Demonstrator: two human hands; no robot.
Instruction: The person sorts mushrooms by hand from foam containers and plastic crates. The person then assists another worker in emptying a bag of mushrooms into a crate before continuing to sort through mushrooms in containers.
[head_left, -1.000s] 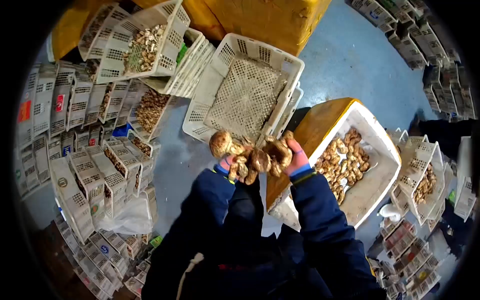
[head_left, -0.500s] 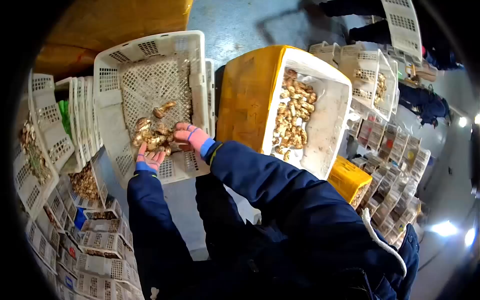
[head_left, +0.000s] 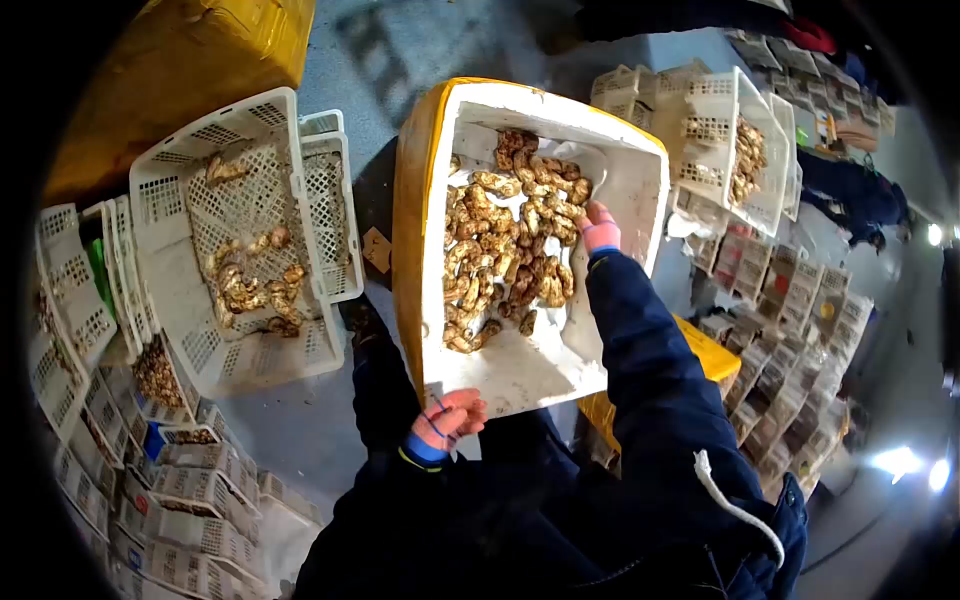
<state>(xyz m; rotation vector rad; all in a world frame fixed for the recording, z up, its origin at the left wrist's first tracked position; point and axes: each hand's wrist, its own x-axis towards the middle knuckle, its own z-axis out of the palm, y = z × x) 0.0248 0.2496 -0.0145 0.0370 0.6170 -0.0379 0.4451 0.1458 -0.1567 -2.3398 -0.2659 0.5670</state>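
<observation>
- Mushrooms: lie loosely piled inside the white foam box, mainly toward its left and middle; bare wall and floor show along the near side.
- Right hand: extends inside the box at the pile's right edge, fingers slightly bent; whether it grips a mushroom cannot be told.
- Left hand: released, fingers loosely curled, at the box's near-left corner; contact with the rim cannot be determined.
- White perforated crate: stands left of the box, containing a smaller mushroom cluster.
- Yellow carton: stands beyond that crate.
- Stacked crates: occupy the lower left.
</observation>
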